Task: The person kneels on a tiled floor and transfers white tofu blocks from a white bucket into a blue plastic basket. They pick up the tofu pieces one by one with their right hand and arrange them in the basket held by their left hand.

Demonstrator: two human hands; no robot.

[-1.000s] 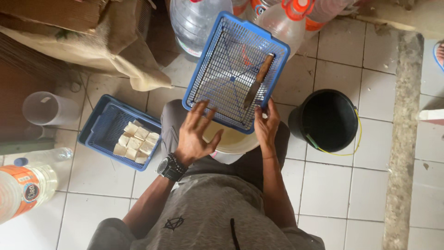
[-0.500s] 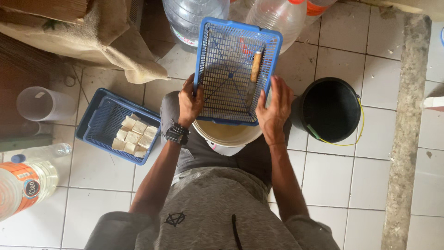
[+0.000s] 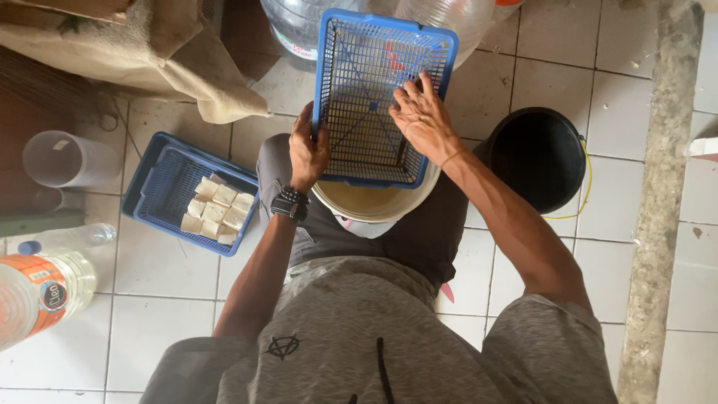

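A blue mesh basket (image 3: pixel 359 135) sits tilted over a white bowl (image 3: pixel 374 208) of yellowish liquid between my knees. My left hand (image 3: pixel 308 150), with a black watch (image 3: pixel 290 203) on the wrist, grips the basket's left rim. My right hand (image 3: pixel 422 120) is inside the basket with its fingers bent down on the mesh. It covers the spot where a wooden-handled knife lay, and the knife is hidden.
A second blue basket (image 3: pixel 161 179) with pale cubes (image 3: pixel 217 211) lies on the tiles at left. A black bucket (image 3: pixel 538 157) stands right of my knee. Clear jugs (image 3: pixel 299 30), a sack (image 3: pixel 149 52), a plastic cup (image 3: pixel 63 158) and an orange-labelled bottle (image 3: pixel 37 295) surround me.
My right hand left the basket's right rim and reached inside, over the knife. The left hand shifted to the left rim. The basket straightened above the bowl.
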